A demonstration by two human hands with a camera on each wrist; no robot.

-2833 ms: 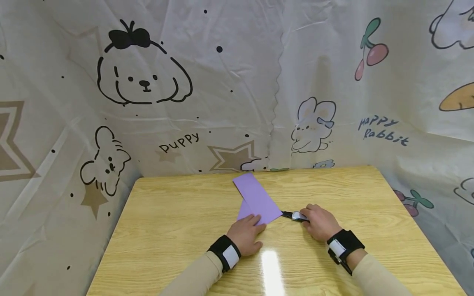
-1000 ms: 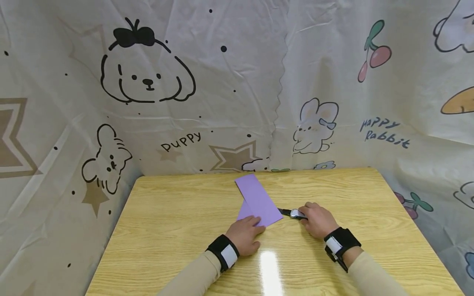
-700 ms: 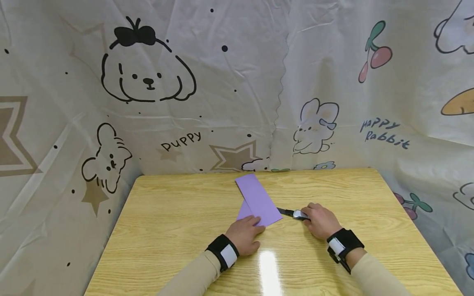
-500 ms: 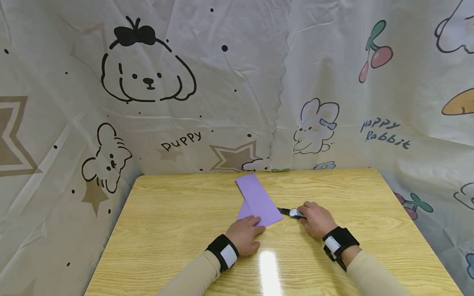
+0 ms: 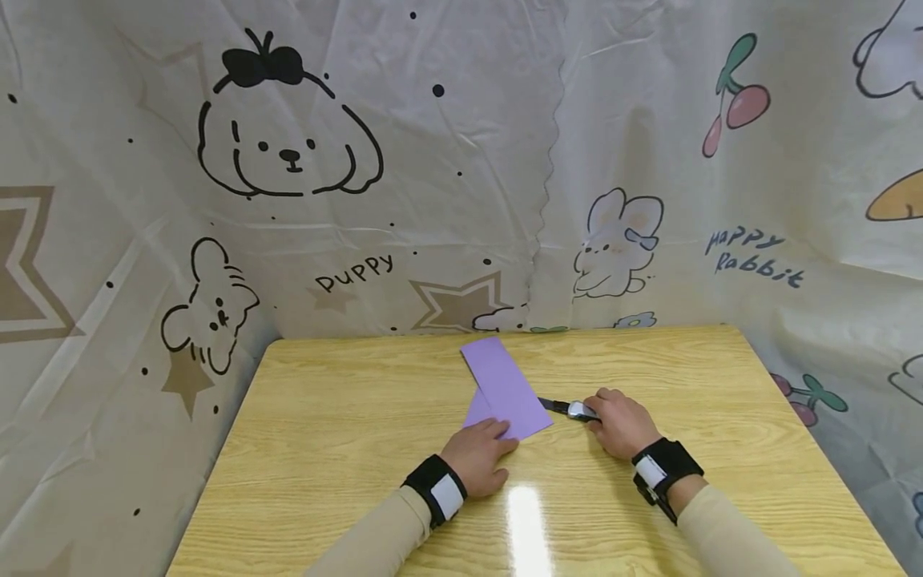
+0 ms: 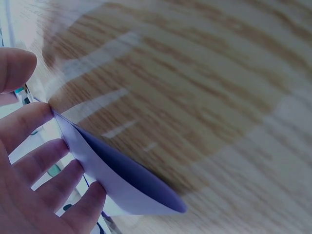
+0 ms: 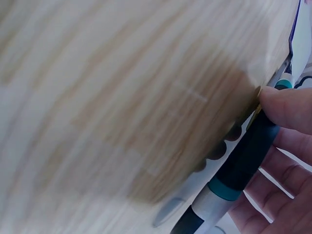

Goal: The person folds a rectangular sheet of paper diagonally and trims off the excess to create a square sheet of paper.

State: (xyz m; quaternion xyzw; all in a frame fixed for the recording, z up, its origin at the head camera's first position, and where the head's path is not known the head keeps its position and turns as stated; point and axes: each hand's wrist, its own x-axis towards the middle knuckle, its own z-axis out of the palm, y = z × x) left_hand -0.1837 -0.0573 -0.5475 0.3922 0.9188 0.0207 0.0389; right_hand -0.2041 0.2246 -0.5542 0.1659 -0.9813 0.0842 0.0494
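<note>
A folded sheet of purple paper lies on the wooden table, with a long strip crossing over a smaller flap at its lower left. My left hand rests on the near edge, its fingers stretched over the paper. In the left wrist view the paper's fold gapes a little beyond the fingertips. My right hand grips a knife with a black and silver handle, thumb along its side. The blade points left, and its tip is hidden at the paper's right edge. Teal bands show on the handle in the right wrist view.
The wooden table runs back to a pale curtain printed with cartoon animals, which also hangs along both sides. A bright light reflection lies on the table near its front. Both wrists wear black straps.
The knife tip has shifted from the paper's right corner to farther up its right edge. My right hand has moved slightly back and forth with the knife; the left hand has stayed on the paper.
</note>
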